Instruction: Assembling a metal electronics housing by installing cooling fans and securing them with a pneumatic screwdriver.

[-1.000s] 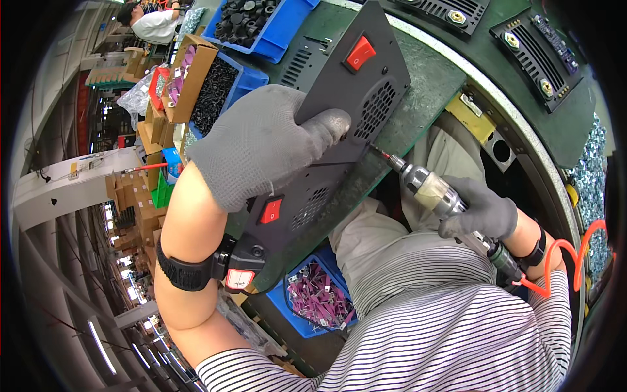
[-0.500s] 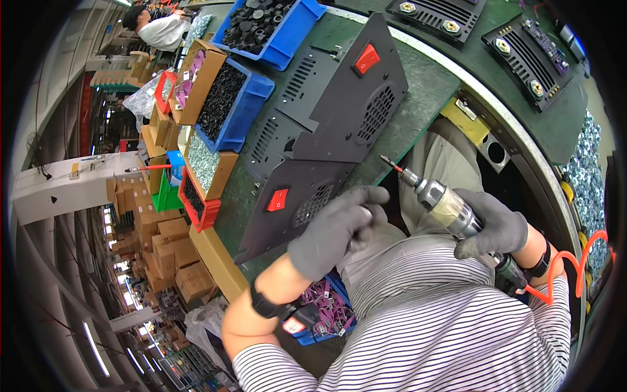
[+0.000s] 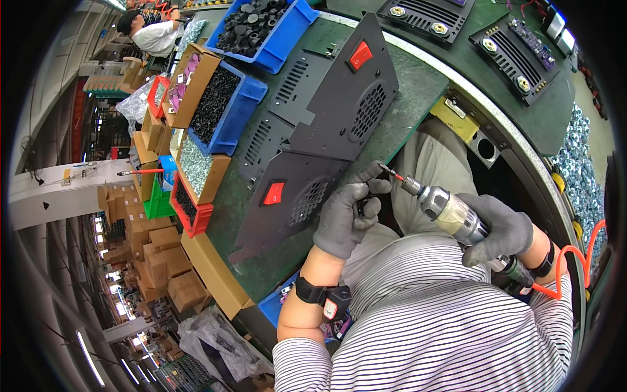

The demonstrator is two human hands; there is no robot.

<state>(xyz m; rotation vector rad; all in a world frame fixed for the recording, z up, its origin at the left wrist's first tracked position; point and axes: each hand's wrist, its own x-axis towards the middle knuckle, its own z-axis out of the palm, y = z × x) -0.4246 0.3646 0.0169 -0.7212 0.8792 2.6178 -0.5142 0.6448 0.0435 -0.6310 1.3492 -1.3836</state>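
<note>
My right hand (image 3: 499,228), in a grey glove, is wrapped round an air screwdriver (image 3: 450,210) with a red hose (image 3: 573,255). Its bit points up and left. My left hand (image 3: 349,212), also gloved, has its fingers curled, the fingertips close to the bit's tip; what they pinch, if anything, is too small to make out. Just beyond my left hand, two black metal panels (image 3: 320,127) stand side by side on the green bench (image 3: 418,72). Each has a red rocker switch (image 3: 273,193) and a round vent grille (image 3: 369,112).
Blue bins (image 3: 243,111) of black parts, a box of small silvery pieces (image 3: 196,166) and a red bin (image 3: 194,221) line the bench's left side. Black finned units (image 3: 516,59) lie at the far right. A person (image 3: 157,32) is at the far left.
My left hand has moved up toward the bit's tip, its forearm swinging right and more upright. The screwdriver stays in my right hand. The whole view has shifted slightly.
</note>
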